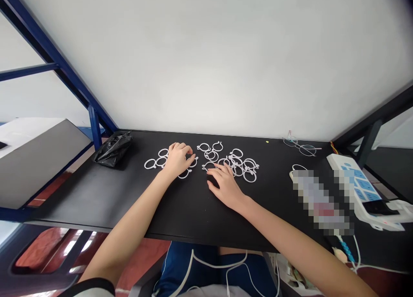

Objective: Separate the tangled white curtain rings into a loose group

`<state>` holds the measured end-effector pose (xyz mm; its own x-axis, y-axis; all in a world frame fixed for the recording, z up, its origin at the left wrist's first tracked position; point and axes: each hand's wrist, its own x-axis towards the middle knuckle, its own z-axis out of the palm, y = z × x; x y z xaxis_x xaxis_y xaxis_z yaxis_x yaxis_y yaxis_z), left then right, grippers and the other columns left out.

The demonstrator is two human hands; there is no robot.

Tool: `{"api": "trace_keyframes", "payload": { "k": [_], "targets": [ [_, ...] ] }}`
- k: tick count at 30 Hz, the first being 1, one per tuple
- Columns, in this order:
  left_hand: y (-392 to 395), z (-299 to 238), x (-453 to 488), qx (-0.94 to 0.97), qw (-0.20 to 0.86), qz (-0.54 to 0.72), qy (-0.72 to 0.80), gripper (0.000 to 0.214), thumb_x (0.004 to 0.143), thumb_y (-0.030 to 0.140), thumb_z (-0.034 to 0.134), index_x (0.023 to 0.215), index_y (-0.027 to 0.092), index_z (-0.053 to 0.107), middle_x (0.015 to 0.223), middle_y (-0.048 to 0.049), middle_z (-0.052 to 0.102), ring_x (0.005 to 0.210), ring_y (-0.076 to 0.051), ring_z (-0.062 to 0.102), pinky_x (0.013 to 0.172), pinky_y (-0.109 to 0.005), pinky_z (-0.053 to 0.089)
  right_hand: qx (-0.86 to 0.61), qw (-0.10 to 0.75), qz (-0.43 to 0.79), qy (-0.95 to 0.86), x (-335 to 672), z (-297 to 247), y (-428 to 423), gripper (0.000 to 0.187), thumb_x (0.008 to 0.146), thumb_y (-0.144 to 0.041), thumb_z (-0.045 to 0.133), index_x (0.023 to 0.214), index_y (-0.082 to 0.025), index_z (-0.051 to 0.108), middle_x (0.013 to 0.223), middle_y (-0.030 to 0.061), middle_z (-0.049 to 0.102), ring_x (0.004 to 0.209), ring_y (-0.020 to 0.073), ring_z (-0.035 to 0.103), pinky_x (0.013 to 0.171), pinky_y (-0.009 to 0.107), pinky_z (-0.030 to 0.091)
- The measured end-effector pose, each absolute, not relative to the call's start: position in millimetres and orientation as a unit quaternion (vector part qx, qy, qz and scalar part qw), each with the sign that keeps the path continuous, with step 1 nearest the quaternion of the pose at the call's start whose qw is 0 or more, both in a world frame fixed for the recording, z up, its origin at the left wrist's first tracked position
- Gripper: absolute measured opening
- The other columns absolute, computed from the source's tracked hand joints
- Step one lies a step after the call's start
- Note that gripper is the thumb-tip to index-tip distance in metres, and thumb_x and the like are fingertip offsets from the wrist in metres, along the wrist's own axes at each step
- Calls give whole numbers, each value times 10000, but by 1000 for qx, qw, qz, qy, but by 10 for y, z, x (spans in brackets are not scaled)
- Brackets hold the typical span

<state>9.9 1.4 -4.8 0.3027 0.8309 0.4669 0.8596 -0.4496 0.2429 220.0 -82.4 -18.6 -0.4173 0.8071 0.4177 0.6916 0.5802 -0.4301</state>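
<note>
Several white plastic rings (pixel 239 162) lie scattered in a band across the black table (pixel 97 193). My left hand (pixel 178 160) rests on the left group of rings with fingers curled down over them, touching a ring near its fingertips. My right hand (pixel 226 183) lies palm down just in front of the middle rings, fingers stretched out flat, fingertips touching a ring. Whether either hand grips a ring I cannot make out.
A crumpled black plastic bag (pixel 113 150) sits at the table's back left. Eyeglasses (pixel 300 145) lie at the back right. A white power strip (pixel 364 189) with cables lies at the right. Blue metal frame bars (pixel 93 120) stand left. A white wall rises behind.
</note>
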Motion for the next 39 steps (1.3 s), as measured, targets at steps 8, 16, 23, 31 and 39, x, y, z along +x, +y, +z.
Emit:
{"api": "trace_keyframes", "payload": {
  "k": [8, 16, 23, 31, 39],
  "targets": [
    [-75, 13, 174, -849, 26, -278, -448, 86, 878, 211, 493, 858, 204, 577, 856, -13, 614, 863, -177, 552, 1092, -440, 302, -403, 303, 67, -861, 2206, -199, -786, 39, 863, -172, 620, 852, -205, 601, 761, 5, 626, 833, 201, 579, 1072, 516, 340],
    [-117, 101, 200, -856, 30, -300, -420, 104, 898, 202, 486, 828, 194, 563, 833, -9, 629, 842, -169, 547, 1066, -432, 337, -400, 338, 99, -846, 2177, -116, -858, 96, 931, -173, 495, 840, -191, 518, 1296, 144, 542, 1117, 262, 531, 954, 467, 440],
    [-136, 116, 218, -859, 27, -320, -400, 122, 898, 189, 481, 813, 192, 568, 793, -9, 626, 821, -168, 546, 1051, -437, 356, -387, 456, 233, -767, 2231, -106, -840, 113, 965, -182, 399, 862, -222, 418, 1131, 110, 601, 1089, 214, 581, 869, 379, 480],
    [-325, 166, 402, -876, 26, -357, -324, 115, 905, 184, 489, 826, 195, 572, 767, -8, 623, 774, -153, 547, 1011, -420, 401, -422, 515, 246, -704, 2256, -120, -805, 74, 959, -256, 445, 895, -227, 423, 818, 11, 556, 661, 131, 546, 611, 280, 461],
    [-445, 173, 516, -892, 33, -368, -262, 78, 898, 181, 515, 859, 190, 582, 757, -10, 633, 768, -151, 540, 954, -382, 433, -415, 535, 202, -708, 2279, -150, -830, 121, 967, -222, 417, 1055, -225, 500, 818, 12, 572, 649, 130, 555, 614, 282, 469]
  ]
}}
